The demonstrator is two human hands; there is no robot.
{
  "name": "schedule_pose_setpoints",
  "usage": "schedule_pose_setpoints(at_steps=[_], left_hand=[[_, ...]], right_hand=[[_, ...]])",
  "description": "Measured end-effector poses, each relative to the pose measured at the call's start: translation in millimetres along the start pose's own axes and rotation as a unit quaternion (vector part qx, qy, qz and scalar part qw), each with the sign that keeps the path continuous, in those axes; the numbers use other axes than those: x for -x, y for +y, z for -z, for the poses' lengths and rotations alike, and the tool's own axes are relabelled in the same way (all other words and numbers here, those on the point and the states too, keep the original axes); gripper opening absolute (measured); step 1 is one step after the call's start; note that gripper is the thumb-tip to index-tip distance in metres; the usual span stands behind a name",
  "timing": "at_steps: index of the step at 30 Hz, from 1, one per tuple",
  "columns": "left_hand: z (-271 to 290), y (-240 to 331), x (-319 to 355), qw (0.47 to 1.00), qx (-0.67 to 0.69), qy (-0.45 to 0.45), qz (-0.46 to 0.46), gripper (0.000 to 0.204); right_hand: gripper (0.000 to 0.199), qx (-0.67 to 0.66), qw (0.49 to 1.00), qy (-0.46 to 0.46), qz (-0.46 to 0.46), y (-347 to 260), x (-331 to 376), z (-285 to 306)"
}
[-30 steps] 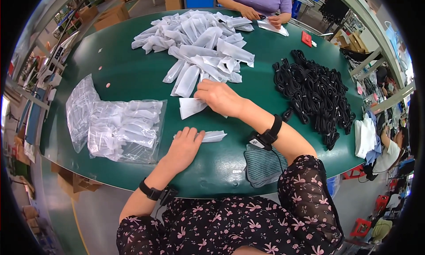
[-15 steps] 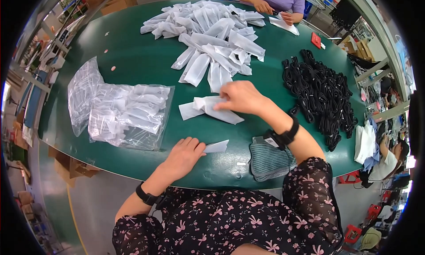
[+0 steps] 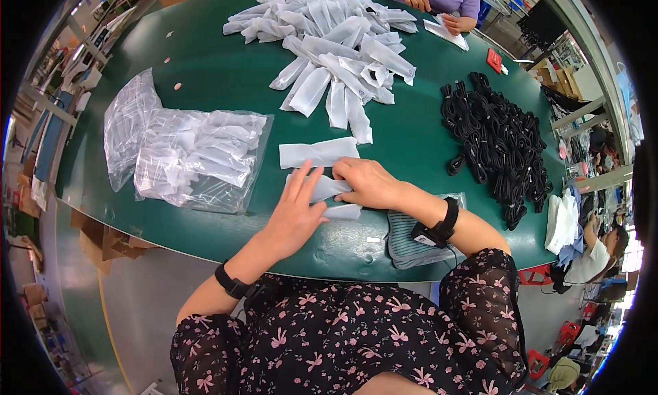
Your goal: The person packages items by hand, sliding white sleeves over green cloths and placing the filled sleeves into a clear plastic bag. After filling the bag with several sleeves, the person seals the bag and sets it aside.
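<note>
Between my two hands lies a white frosted sleeve, partly covered by fingers. My left hand rests over its left end with fingers stretched and apart. At its right end, the bent fingers of my right hand grip the edge. Another white sleeve lies flat just beyond the hands. A third sleeve pokes out on the near side, beside my left thumb. What the sleeves contain cannot be made out.
A large heap of white sleeves covers the far middle. Clear bags of sleeves lie left; bundled black cables lie right. A striped grey-green cloth sits under my right forearm. Across the table, a co-worker's hands handle a white sleeve.
My right hand has come nearer, down beside my left hand. My left hand has moved slightly away from me and spread its fingers. A sleeve now lies between both hands.
</note>
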State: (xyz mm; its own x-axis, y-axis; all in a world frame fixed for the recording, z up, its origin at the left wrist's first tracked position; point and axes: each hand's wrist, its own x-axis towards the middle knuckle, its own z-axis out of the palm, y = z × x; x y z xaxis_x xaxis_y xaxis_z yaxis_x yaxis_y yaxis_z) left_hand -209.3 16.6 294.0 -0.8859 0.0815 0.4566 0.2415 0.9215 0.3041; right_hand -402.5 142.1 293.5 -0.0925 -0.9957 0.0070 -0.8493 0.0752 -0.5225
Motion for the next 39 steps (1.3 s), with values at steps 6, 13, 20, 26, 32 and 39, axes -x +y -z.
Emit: schedule_pose_setpoints(at_steps=[6,13,20,26,32,39], left_hand=[[-5.7,-14.5,-0.1,0.994,0.06,-0.082,0.044,0.029],[-3.2,-18.5,-5.9,0.989,0.082,-0.096,0.077,0.041],[7.7,-20.3,-14.9,0.998,-0.01,-0.055,0.021,0.041],[-4.7,-26.7,-8.5,0.993,0.024,-0.112,-0.007,0.042],[-14.6,-21.7,3.3,0.996,0.002,-0.093,-0.007,0.049],[-13.6,-13.6,1.5,0.995,0.018,-0.099,0.007,0.064]], right_hand=[[0.029,-0.077,0.996,-0.028,-0.03,7.7,-12.1,19.3],[0.029,0.103,0.991,0.081,0.009,23.9,-35.2,8.7],[0.038,-0.024,1.0,-0.015,-0.011,14.2,-22.7,11.0],[0.032,0.192,0.944,0.232,-0.136,49.4,-35.5,28.1],[0.027,0.179,0.957,0.191,-0.125,72.8,-28.4,8.8],[0.025,0.02,0.95,0.259,-0.172,9.7,-18.3,79.1]])
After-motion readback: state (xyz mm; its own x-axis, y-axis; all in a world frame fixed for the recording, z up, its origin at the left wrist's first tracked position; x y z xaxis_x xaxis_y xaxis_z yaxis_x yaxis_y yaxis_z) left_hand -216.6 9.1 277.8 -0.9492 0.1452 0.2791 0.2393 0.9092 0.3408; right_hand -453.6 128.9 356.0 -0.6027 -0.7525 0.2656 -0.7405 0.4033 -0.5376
